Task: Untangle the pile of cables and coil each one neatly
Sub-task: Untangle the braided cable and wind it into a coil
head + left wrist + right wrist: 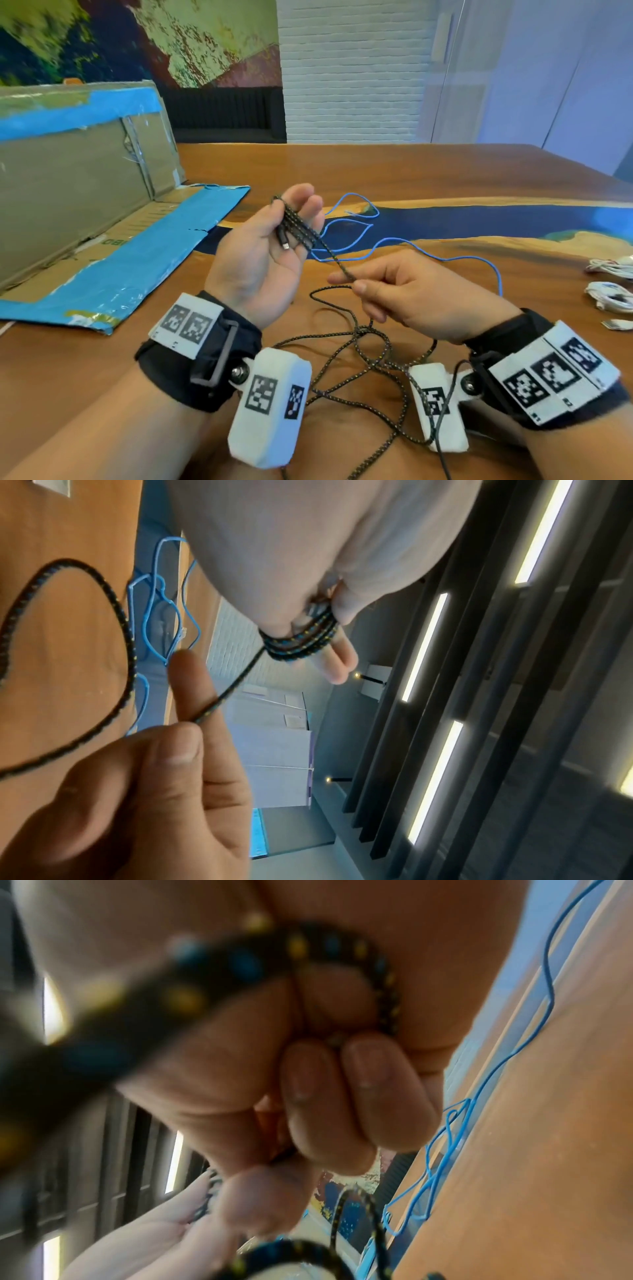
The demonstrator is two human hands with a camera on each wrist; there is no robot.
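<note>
Braided cable [346, 346], frame centre: several turns wound round my left hand [260, 253] fingers; right hand [404, 294] pinches the running length. Remainder loose on table [445, 178]. Advice: even tension, turns side by side, clear slack first.

White brick wall [349, 68], black sofa [226, 113]

Wooden table [428, 171] (blue-streaked) bears blue cable [352, 233], cardboard [113, 260].
</note>
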